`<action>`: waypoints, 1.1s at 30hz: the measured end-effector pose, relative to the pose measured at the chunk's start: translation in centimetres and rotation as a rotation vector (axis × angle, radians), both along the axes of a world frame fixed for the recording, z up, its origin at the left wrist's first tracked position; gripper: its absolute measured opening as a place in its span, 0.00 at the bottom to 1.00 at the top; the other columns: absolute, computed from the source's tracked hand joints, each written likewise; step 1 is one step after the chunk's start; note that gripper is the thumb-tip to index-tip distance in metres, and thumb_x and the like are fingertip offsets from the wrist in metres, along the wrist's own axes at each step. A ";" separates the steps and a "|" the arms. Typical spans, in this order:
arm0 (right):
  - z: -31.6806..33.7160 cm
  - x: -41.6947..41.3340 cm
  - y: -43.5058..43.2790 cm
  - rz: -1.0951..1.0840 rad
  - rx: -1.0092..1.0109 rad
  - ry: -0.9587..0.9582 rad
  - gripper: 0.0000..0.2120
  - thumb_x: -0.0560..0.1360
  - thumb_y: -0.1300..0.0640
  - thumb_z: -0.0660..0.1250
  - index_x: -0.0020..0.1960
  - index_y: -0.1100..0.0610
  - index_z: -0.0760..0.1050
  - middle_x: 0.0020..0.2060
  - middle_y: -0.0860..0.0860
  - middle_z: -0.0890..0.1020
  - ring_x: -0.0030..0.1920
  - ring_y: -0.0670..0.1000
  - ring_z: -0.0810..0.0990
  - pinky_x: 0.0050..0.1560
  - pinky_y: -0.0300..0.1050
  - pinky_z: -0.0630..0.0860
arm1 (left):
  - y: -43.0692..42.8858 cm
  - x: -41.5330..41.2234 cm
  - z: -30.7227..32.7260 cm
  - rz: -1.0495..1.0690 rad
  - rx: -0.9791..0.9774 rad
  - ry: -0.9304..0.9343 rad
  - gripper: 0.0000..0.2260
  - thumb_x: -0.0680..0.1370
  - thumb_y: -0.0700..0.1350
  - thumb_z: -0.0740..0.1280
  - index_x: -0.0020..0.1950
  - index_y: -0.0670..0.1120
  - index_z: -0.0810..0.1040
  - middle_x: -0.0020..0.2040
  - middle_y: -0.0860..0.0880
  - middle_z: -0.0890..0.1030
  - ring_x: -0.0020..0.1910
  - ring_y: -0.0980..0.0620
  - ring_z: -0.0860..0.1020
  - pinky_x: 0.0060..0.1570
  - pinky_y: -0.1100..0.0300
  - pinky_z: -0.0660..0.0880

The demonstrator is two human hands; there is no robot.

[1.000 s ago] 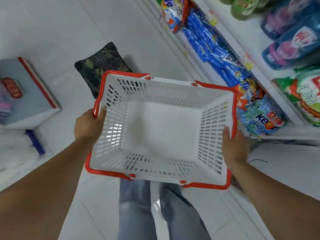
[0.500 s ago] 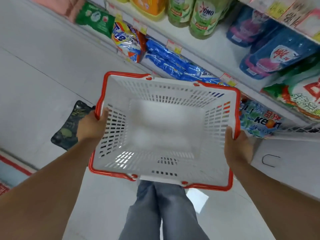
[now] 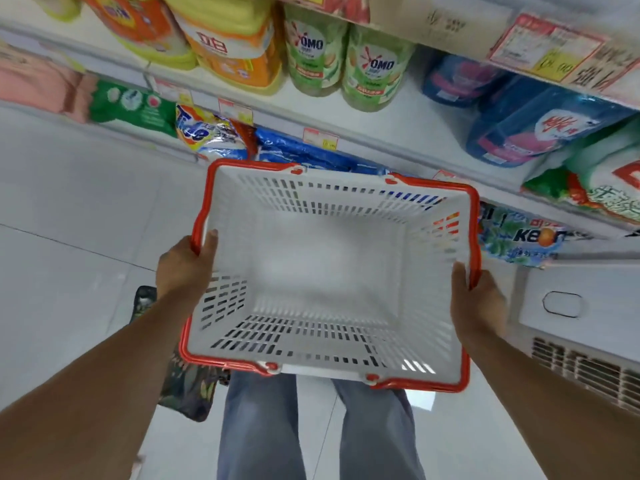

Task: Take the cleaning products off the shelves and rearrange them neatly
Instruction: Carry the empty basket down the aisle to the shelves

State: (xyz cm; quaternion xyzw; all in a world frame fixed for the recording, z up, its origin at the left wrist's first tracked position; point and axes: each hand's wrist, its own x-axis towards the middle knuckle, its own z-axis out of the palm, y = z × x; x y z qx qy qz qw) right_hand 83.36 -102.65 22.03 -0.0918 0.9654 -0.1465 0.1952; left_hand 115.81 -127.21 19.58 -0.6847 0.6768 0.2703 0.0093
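White basket (image 3: 329,271) partly hides blue pkts (image 3: 298,152); tags (image 3: 320,138) blurry.

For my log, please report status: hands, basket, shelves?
Left hand, right hand grip basket sides. Basket empty. OMO bottles on shelf ahead, path open.

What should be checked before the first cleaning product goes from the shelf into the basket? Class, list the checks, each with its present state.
1. The basket holds nothing: ok.
2. The left hand grips the left rim: ok.
3. The right hand grips the right rim: ok.
4. One hand free for picking: not ok, both hold the basket.
5. Products in view ahead, such as the OMO bottles and the Tide bag: ok.
6. Floor spot for setting the basket down: cannot tell; a patterned cushion lies by the feet.
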 end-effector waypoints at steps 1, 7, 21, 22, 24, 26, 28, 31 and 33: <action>-0.2 0.2 -0.1 -0.013 -0.005 0.011 0.19 0.82 0.43 0.57 0.47 0.60 0.72 0.39 0.57 0.77 0.40 0.58 0.75 0.42 0.50 0.71 | -0.7 -0.3 0.0 -0.014 0.000 0.003 0.25 0.81 0.63 0.54 0.36 0.45 0.69 0.31 0.45 0.75 0.31 0.46 0.74 0.30 0.57 0.68; -0.2 2.2 0.1 -0.093 -0.001 -0.021 0.18 0.83 0.43 0.56 0.47 0.58 0.70 0.39 0.56 0.76 0.39 0.57 0.73 0.43 0.50 0.71 | -4.3 -1.2 0.8 -0.111 -0.023 -0.033 0.24 0.81 0.63 0.55 0.34 0.46 0.67 0.30 0.47 0.73 0.31 0.50 0.71 0.32 0.56 0.64; -5.6 3.8 -3.9 -0.104 -0.063 -0.031 0.18 0.83 0.45 0.57 0.45 0.60 0.68 0.38 0.56 0.74 0.38 0.56 0.69 0.41 0.47 0.63 | -8.4 0.3 -5.2 -0.122 -0.071 -0.009 0.24 0.82 0.61 0.56 0.34 0.46 0.66 0.30 0.47 0.72 0.30 0.50 0.70 0.33 0.54 0.63; -6.4 4.3 -4.6 -0.100 -0.059 -0.037 0.18 0.83 0.45 0.57 0.45 0.60 0.68 0.38 0.55 0.73 0.38 0.55 0.69 0.41 0.46 0.63 | -9.0 0.9 -6.1 -0.125 -0.071 -0.014 0.23 0.82 0.62 0.56 0.34 0.46 0.66 0.31 0.47 0.72 0.31 0.50 0.69 0.34 0.54 0.64; -8.3 5.4 -6.0 -0.095 -0.055 -0.045 0.18 0.83 0.44 0.57 0.45 0.60 0.68 0.38 0.54 0.73 0.38 0.55 0.69 0.41 0.46 0.63 | -10.5 2.2 -7.9 -0.132 -0.069 -0.029 0.23 0.82 0.62 0.55 0.35 0.46 0.67 0.31 0.48 0.72 0.31 0.49 0.69 0.37 0.54 0.65; -10.6 6.7 -7.4 -0.094 -0.052 -0.046 0.19 0.83 0.44 0.57 0.45 0.60 0.68 0.37 0.54 0.73 0.38 0.55 0.70 0.41 0.46 0.63 | -12.3 3.5 -10.0 -0.146 -0.073 -0.044 0.23 0.82 0.62 0.55 0.35 0.47 0.67 0.32 0.47 0.73 0.34 0.45 0.71 0.38 0.54 0.66; -13.3 8.1 -8.8 -0.101 -0.052 -0.047 0.19 0.83 0.44 0.56 0.45 0.60 0.68 0.37 0.54 0.73 0.38 0.55 0.70 0.41 0.46 0.63 | -14.3 4.8 -12.6 -0.169 -0.088 -0.051 0.24 0.81 0.63 0.54 0.36 0.46 0.68 0.32 0.46 0.73 0.36 0.42 0.73 0.38 0.53 0.67; -17.4 10.3 -10.8 -0.127 -0.043 -0.066 0.20 0.82 0.43 0.56 0.45 0.60 0.69 0.34 0.52 0.72 0.38 0.57 0.72 0.40 0.46 0.63 | -17.0 6.6 -16.4 -0.192 -0.095 -0.059 0.25 0.81 0.64 0.53 0.36 0.45 0.69 0.32 0.46 0.74 0.36 0.42 0.73 0.38 0.53 0.68; -19.3 11.3 -11.7 -0.135 -0.030 -0.072 0.20 0.82 0.43 0.57 0.46 0.60 0.69 0.37 0.56 0.76 0.42 0.61 0.76 0.41 0.47 0.64 | -18.3 7.4 -18.2 -0.208 -0.098 -0.079 0.26 0.81 0.64 0.54 0.38 0.43 0.70 0.33 0.46 0.74 0.37 0.43 0.72 0.40 0.53 0.68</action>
